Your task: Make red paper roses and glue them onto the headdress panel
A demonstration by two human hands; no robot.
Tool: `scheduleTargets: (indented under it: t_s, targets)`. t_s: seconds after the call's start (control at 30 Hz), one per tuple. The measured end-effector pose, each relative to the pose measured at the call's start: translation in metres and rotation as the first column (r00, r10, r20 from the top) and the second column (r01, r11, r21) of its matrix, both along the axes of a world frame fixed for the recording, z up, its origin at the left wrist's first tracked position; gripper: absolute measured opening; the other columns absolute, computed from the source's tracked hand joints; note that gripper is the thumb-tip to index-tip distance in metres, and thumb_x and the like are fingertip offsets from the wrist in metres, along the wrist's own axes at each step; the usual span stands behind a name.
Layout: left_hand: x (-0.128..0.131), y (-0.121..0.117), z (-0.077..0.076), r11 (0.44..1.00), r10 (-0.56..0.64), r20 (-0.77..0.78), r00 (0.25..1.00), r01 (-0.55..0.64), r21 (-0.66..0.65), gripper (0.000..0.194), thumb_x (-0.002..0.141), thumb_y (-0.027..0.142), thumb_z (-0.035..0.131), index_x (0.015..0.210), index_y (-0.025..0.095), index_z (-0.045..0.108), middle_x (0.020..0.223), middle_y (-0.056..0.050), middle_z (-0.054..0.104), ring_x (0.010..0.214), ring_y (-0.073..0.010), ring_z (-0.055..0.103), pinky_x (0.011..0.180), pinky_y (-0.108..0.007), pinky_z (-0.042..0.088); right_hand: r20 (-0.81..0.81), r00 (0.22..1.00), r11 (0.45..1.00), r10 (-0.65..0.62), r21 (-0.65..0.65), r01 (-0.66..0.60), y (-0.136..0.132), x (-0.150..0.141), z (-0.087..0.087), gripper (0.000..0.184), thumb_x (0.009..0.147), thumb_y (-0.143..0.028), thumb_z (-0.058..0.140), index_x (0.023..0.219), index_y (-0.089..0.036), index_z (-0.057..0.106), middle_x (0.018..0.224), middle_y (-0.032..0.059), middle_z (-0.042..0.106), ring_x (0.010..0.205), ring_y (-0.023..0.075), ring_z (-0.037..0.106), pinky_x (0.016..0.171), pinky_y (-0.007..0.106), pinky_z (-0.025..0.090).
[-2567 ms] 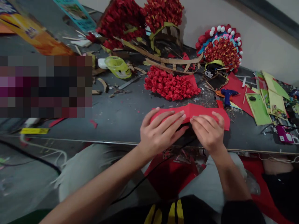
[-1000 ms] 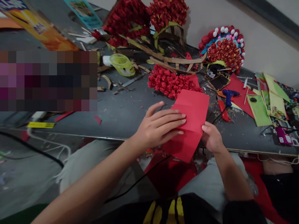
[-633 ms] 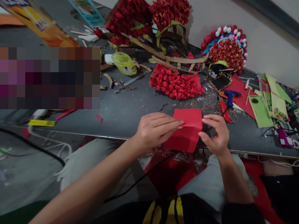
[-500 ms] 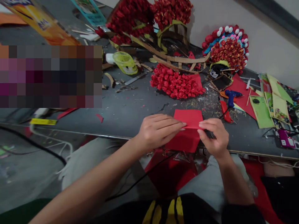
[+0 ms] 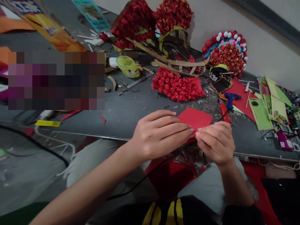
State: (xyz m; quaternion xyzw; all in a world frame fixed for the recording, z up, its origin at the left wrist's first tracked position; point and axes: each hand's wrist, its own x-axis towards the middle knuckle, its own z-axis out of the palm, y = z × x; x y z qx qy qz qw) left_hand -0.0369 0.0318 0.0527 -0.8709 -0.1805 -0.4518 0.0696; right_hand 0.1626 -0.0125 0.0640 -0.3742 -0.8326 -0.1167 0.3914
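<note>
A sheet of red paper [image 5: 195,118] is held at the table's front edge, its upper part showing beyond my fingers. My left hand [image 5: 162,132] pinches it from the left, fingers long and pressed together, fingertips at the paper's lower edge. From the right, my right hand [image 5: 217,140] grips the same edge between thumb and curled fingers. The fingertips of both hands nearly meet. Most of the paper's lower part is hidden behind my hands. Just behind it lies a cluster of red paper flowers [image 5: 177,86].
To the right are a blue glue gun [image 5: 232,99], red paper [image 5: 243,100] and green-yellow pieces [image 5: 261,114]. Behind stand flower-covered shapes [image 5: 174,17], a cardboard strip frame [image 5: 180,61] and a round decorated piece [image 5: 226,53]. A yellow cup [image 5: 128,67] sits back left.
The red paper has turned, its top now slanting, and its lower flap has gone from view. My hands have come closer together, fingertips nearly meeting.
</note>
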Motion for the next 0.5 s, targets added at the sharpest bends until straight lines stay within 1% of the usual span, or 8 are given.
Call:
scheduleTargets:
  t_s: [0.13, 0.23, 0.3, 0.33, 0.4, 0.5]
  targets:
    - [0.003, -0.008, 0.003, 1.000, -0.027, -0.022, 0.999, 0.027, 0.010, 0.011, 0.085, 0.018, 0.058, 0.083, 0.025, 0.066, 0.076, 0.005, 0.072, 0.064, -0.0097, 0.066, 0.074, -0.023, 0.055, 0.018, 0.999, 0.998, 0.045, -0.044, -0.044, -0.007, -0.002, 0.004, 0.015, 0.081, -0.013, 0.060, 0.094, -0.020, 0.063, 0.083, 0.0001, 0.073, 0.075, 0.0120, 0.065, 0.079, 0.030, 0.047]
    - [0.001, -0.008, 0.003, 0.997, -0.076, -0.043, 0.996, 0.074, -0.037, 0.013, 0.087, 0.020, 0.055, 0.082, 0.026, 0.066, 0.076, 0.006, 0.073, 0.062, -0.0091, 0.067, 0.070, -0.022, 0.056, -0.013, 0.997, 0.995, 0.080, -0.061, -0.081, -0.012, 0.003, 0.005, 0.015, 0.081, -0.012, 0.059, 0.092, -0.020, 0.063, 0.079, -0.0003, 0.073, 0.072, 0.0110, 0.065, 0.077, 0.028, 0.048]
    - [-0.003, -0.004, 0.004, 0.992, -0.100, -0.040, 0.994, 0.097, -0.079, 0.012, 0.088, 0.022, 0.055, 0.083, 0.027, 0.066, 0.077, 0.007, 0.073, 0.063, -0.0088, 0.067, 0.070, -0.022, 0.056, -0.065, 0.997, 0.998, 0.049, -0.035, -0.051, -0.015, 0.010, 0.007, 0.015, 0.082, -0.012, 0.057, 0.091, -0.021, 0.064, 0.078, -0.0010, 0.073, 0.070, 0.0113, 0.065, 0.077, 0.029, 0.049]
    - [-0.005, -0.001, 0.004, 0.992, -0.093, -0.024, 0.995, 0.090, -0.089, 0.012, 0.088, 0.022, 0.056, 0.084, 0.027, 0.066, 0.076, 0.007, 0.073, 0.062, -0.0090, 0.067, 0.069, -0.023, 0.056, -0.098, 0.995, 1.000, 0.020, -0.018, -0.021, -0.017, 0.014, 0.007, 0.015, 0.082, -0.013, 0.057, 0.092, -0.023, 0.065, 0.078, -0.0013, 0.073, 0.069, 0.0117, 0.065, 0.077, 0.030, 0.049]
    - [-0.012, 0.008, 0.001, 0.995, -0.059, 0.033, 0.998, 0.061, -0.081, 0.010, 0.086, 0.021, 0.058, 0.083, 0.027, 0.065, 0.073, 0.006, 0.072, 0.061, -0.0099, 0.067, 0.067, -0.024, 0.056, -0.151, 0.988, 1.000, -0.028, 0.009, 0.030, -0.018, 0.022, 0.008, 0.017, 0.083, -0.015, 0.057, 0.092, -0.025, 0.066, 0.078, -0.0019, 0.072, 0.067, 0.0131, 0.065, 0.075, 0.032, 0.049]
    - [-0.023, 0.021, -0.009, 0.999, 0.010, 0.145, 0.989, -0.003, -0.051, 0.007, 0.082, 0.017, 0.063, 0.081, 0.024, 0.064, 0.070, 0.005, 0.070, 0.059, -0.0103, 0.064, 0.058, -0.025, 0.054, -0.241, 0.968, 0.996, -0.068, 0.047, 0.081, -0.018, 0.031, 0.009, 0.018, 0.083, -0.017, 0.056, 0.093, -0.026, 0.068, 0.075, -0.0010, 0.071, 0.064, 0.0155, 0.065, 0.069, 0.035, 0.050]
